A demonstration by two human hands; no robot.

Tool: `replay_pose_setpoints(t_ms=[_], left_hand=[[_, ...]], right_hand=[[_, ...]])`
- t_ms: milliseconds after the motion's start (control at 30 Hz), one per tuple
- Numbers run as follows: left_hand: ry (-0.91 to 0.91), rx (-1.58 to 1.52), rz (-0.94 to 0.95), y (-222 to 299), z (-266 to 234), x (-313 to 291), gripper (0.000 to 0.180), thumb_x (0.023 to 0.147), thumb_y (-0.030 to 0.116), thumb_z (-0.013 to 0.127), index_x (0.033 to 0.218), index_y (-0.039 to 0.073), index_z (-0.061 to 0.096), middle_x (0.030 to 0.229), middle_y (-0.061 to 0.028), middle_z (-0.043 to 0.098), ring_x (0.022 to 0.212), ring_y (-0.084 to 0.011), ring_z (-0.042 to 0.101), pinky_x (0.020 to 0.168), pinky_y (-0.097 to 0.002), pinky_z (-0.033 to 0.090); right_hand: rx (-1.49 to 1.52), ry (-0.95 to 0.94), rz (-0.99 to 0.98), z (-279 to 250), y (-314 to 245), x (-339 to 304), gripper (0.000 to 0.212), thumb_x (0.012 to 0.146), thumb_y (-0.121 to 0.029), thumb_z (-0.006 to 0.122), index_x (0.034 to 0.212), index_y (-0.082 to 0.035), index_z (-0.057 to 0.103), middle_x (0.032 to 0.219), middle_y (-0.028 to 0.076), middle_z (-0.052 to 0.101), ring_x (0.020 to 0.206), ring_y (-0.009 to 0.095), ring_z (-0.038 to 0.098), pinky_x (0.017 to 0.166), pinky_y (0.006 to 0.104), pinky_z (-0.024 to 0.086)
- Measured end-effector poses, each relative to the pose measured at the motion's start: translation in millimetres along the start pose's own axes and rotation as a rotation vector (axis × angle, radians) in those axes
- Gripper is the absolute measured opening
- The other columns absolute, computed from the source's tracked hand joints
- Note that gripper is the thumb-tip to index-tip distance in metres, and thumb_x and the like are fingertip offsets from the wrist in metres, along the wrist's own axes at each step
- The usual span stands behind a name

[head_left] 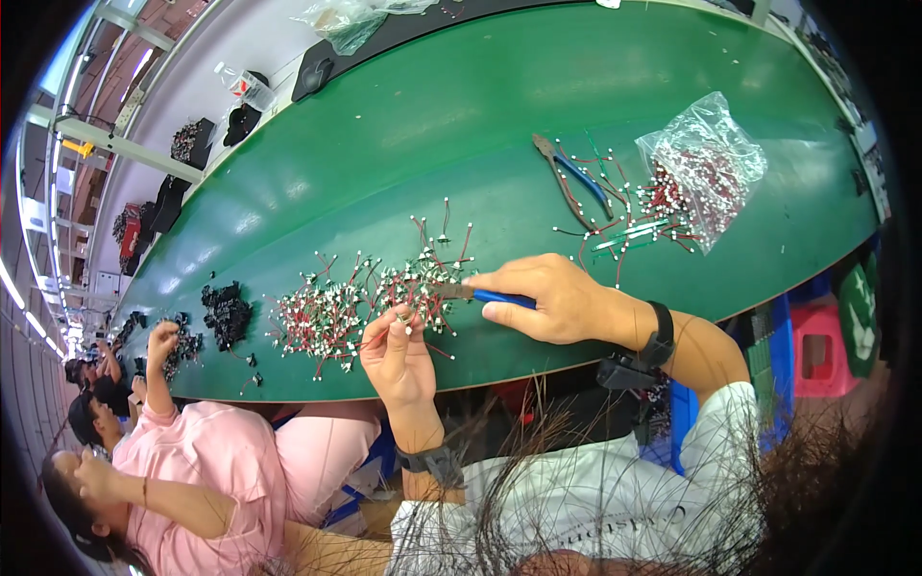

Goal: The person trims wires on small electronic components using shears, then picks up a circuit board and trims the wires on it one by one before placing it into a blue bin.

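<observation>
My right hand [552,300] is closed round a blue-handled tool [506,299], whose flat metal end points left over a heap of wired parts. The tool's exact kind is hard to make out. Just below that metal end, my left hand [396,360] pinches a small part [404,318] between thumb and fingertips, too small to identify. Beside and beyond both hands lies the heap [413,278] of small white-and-green connectors on red and black wires. A second, similar pile [317,317] spreads to the left of my left hand.
On the green table [461,115], blue-handled pliers [576,178] lie at right, near loose wires and a clear bag [706,173] of red-wired connectors. Black parts [227,315] are heaped at left. A co-worker in pink [221,451] sits on my left. A mouse [316,75] rests at the far edge.
</observation>
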State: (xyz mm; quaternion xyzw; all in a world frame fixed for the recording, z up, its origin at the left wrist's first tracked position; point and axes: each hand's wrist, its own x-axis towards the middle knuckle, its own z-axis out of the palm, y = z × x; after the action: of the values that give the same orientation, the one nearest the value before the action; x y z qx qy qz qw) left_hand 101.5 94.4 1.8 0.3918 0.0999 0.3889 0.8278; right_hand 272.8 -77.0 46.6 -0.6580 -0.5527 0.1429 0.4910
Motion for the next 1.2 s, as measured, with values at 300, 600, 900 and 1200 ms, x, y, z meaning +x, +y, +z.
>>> replay_pose_setpoints(t_ms=[300,600,900,1200], left_hand=[[0.040,0.320,0.039,2,17,-7,0.021,0.090,-0.001,0.063,0.110,-0.005,0.063,0.112,-0.0196,0.065,0.094,-0.0215,0.065,0.084,-0.0299,0.056],[0.005,0.680,0.300,0,30,-7,0.015,0.083,-0.006,0.069,0.097,-0.003,0.064,0.111,-0.0214,0.065,0.095,-0.0221,0.066,0.080,-0.0293,0.055],[-0.063,0.762,0.426,-1,26,-2,0.017,0.081,-0.008,0.071,0.095,-0.002,0.065,0.105,-0.0186,0.065,0.091,-0.0208,0.066,0.077,-0.0272,0.055],[-0.080,0.540,0.422,-5,23,-2,0.013,0.083,-0.009,0.068,0.093,-0.001,0.066,0.102,-0.0177,0.065,0.092,-0.0227,0.065,0.076,-0.0272,0.055]], right_hand=[[-0.308,0.088,-0.028,2,0,-2,0.040,0.080,-0.024,0.072,0.115,-0.008,0.066,0.096,0.011,0.064,0.085,0.029,0.064,0.069,0.0381,0.053],[-0.158,-0.037,-0.032,4,-7,-3,0.036,0.082,-0.025,0.070,0.115,-0.008,0.067,0.089,0.013,0.066,0.078,0.032,0.064,0.067,0.0395,0.052],[-0.041,-0.083,-0.042,3,-5,-2,0.033,0.085,-0.021,0.067,0.113,-0.004,0.067,0.082,0.016,0.066,0.073,0.033,0.065,0.064,0.0400,0.051],[0.211,-0.204,0.119,1,-7,2,0.032,0.088,-0.022,0.065,0.114,-0.002,0.068,0.093,0.019,0.071,0.080,0.029,0.070,0.069,0.0339,0.052]])
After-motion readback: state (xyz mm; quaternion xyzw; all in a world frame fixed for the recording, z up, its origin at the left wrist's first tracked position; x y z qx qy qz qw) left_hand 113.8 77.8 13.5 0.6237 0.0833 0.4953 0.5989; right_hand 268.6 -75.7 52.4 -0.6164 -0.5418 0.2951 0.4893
